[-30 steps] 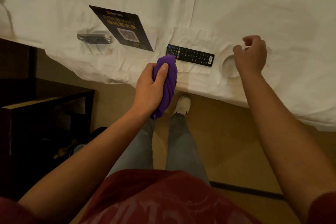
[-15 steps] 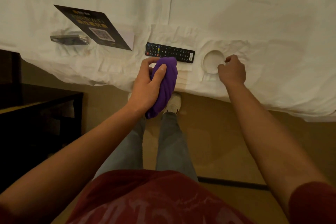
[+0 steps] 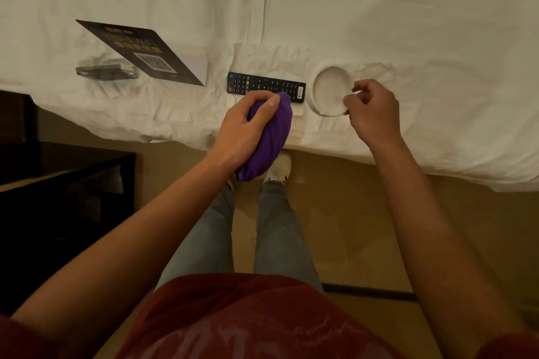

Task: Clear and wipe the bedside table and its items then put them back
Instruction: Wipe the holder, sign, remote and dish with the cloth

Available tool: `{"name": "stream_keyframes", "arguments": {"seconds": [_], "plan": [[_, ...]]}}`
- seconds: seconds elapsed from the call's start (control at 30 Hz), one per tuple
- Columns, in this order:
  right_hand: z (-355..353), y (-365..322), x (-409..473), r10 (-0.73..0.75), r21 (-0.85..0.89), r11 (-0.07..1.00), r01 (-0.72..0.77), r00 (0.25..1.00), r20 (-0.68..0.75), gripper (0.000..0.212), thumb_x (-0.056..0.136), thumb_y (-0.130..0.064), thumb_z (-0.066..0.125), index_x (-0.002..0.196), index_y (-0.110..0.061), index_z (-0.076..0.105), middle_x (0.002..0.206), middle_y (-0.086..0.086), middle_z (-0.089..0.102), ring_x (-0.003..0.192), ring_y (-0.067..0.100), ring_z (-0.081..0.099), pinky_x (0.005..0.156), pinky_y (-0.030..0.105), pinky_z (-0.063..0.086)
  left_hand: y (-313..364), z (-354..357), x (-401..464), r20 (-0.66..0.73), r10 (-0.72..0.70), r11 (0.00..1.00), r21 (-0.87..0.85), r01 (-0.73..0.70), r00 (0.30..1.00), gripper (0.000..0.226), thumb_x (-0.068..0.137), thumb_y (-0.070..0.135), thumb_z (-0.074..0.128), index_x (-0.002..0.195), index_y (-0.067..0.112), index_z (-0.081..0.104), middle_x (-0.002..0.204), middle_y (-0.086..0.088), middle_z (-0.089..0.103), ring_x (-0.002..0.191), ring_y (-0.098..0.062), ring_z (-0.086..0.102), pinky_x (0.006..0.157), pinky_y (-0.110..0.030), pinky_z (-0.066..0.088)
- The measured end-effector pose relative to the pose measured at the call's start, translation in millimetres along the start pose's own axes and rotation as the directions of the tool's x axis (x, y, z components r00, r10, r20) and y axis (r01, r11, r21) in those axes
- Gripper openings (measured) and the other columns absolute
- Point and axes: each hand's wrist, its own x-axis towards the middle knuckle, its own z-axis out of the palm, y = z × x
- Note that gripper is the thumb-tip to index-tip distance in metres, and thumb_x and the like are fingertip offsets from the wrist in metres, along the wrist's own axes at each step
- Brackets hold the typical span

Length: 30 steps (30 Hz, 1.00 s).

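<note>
Head view: white ashtray (image 3: 331, 90) on bed (image 3: 408, 23), just right of remote (image 3: 265, 86).
Right hand (image 3: 372, 112): I pinch its near rim.
Left hand (image 3: 243, 131): clenched around purple cloth (image 3: 272, 137).
Handling: rigid, likely breakable; hold the rim firmly.

1. One black remote control (image 3: 266, 87) lies on my white bedsheet (image 3: 408, 23).
2. One round white dish (image 3: 329, 90) sits just beside it.
3. One dark printed card (image 3: 137, 52) rests further left, with one white card (image 3: 196, 65) showing from beneath it.
4. One clear stand (image 3: 106, 71) lies beside that.
5. One purple cloth (image 3: 269, 137) fills my left hand (image 3: 243, 131).
6. Two hands of mine, counting my right hand (image 3: 374, 112).
7. One dark bedside table (image 3: 67, 183) stands at left.
</note>
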Motion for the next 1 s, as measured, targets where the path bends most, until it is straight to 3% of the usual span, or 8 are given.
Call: {"name": "stream_keyframes", "arguments": {"seconds": [0.1, 0.2, 0.3, 0.4, 0.5, 0.67, 0.8, 1.0], "plan": [[-4, -14, -15, -0.013, 0.086, 0.996, 0.01, 0.999, 0.042, 0.017, 0.09, -0.021, 0.063, 0.106, -0.027, 0.067, 0.073, -0.009, 0.066, 0.065, 0.009, 0.063, 0.065, 0.028, 0.049, 10, 5, 3, 0.005, 0.016, 1.0, -0.002, -0.016, 1.0, 0.029, 0.104, 0.04, 0.05, 0.12, 0.024, 0.069, 0.11, 0.021, 0.069, 0.103, 0.008, 0.062, 0.084, -0.008, 0.046], [-6, -24, -28, -0.018, 0.155, 0.988, 0.006, 0.997, 0.075, 0.014, 0.092, -0.022, 0.063, 0.103, -0.031, 0.068, 0.077, -0.008, 0.065, 0.057, 0.007, 0.059, 0.053, 0.021, 0.048, 21, 10, 1, -0.034, 0.045, 0.998, -0.038, -0.046, 0.998, 0.029, 0.106, 0.037, 0.048, 0.121, 0.022, 0.068, 0.108, 0.025, 0.068, 0.103, 0.009, 0.061, 0.085, -0.007, 0.045], [3, -33, -39, -0.01, 0.168, 0.986, 0.006, 1.0, 0.027, 0.011, 0.096, -0.028, 0.062, 0.104, -0.026, 0.069, 0.089, -0.008, 0.067, 0.076, 0.015, 0.066, 0.05, 0.019, 0.052, 33, 14, -3, -0.098, 0.097, 0.989, -0.1, -0.107, 0.99, 0.024, 0.105, 0.03, 0.051, 0.121, 0.019, 0.066, 0.109, 0.023, 0.068, 0.106, 0.006, 0.062, 0.09, -0.012, 0.047], [20, -44, -52, -0.043, 0.146, 0.988, 0.052, 0.997, -0.064, 0.02, 0.1, -0.028, 0.057, 0.112, -0.02, 0.07, 0.089, -0.013, 0.066, 0.083, 0.01, 0.065, 0.066, 0.039, 0.059, 46, 20, -8, -0.14, 0.14, 0.977, -0.139, -0.159, 0.98, 0.02, 0.104, 0.022, 0.055, 0.12, 0.016, 0.065, 0.113, 0.016, 0.068, 0.108, 0.001, 0.064, 0.092, -0.018, 0.051], [33, -53, -63, -0.105, 0.169, 0.977, 0.126, 0.986, -0.13, 0.034, 0.105, -0.022, 0.052, 0.137, -0.028, 0.061, 0.092, -0.023, 0.063, 0.086, -0.009, 0.063, 0.074, 0.017, 0.052, 59, 25, -13, -0.151, 0.173, 0.971, -0.139, -0.194, 0.973, 0.018, 0.102, 0.019, 0.058, 0.119, 0.016, 0.064, 0.115, 0.011, 0.067, 0.109, -0.003, 0.064, 0.096, -0.024, 0.052], [39, -75, -76, 0.002, 0.612, 0.787, 0.085, 0.99, -0.141, 0.047, 0.104, -0.021, 0.041, 0.15, -0.016, 0.051, 0.152, -0.001, 0.055, 0.139, 0.005, 0.051, 0.116, 0.033, 0.044, 70, 25, -13, -0.152, 0.176, 0.97, -0.14, -0.197, 0.973, 0.018, 0.102, 0.014, 0.057, 0.118, 0.012, 0.064, 0.115, 0.005, 0.067, 0.108, -0.003, 0.064, 0.098, -0.025, 0.052], [40, -92, -86, -0.042, 0.611, 0.787, 0.091, 0.995, -0.095, 0.064, 0.099, -0.05, 0.043, 0.152, -0.016, 0.046, 0.156, -0.003, 0.05, 0.143, 0.005, 0.045, 0.116, 0.022, 0.04, 71, 29, -21, -0.161, 0.178, 0.974, -0.109, -0.196, 0.971, 0.018, 0.103, 0.013, 0.055, 0.119, 0.01, 0.063, 0.113, 0.007, 0.066, 0.105, -0.001, 0.063, 0.095, -0.02, 0.05], [43, -102, -114, -0.057, 0.576, 0.801, 0.164, 0.978, -0.198, 0.051, 0.103, -0.034, 0.057, 0.151, -0.02, 0.048, 0.152, -0.008, 0.05, 0.139, -0.002, 0.045, 0.109, 0.02, 0.045, 81, 24, -15, -0.189, 0.197, 0.969, -0.11, -0.22, 0.962, 0.017, 0.103, 0.01, 0.053, 0.115, 0.007, 0.064, 0.11, 0.002, 0.068, 0.101, -0.008, 0.064, 0.095, -0.028, 0.052]]}}
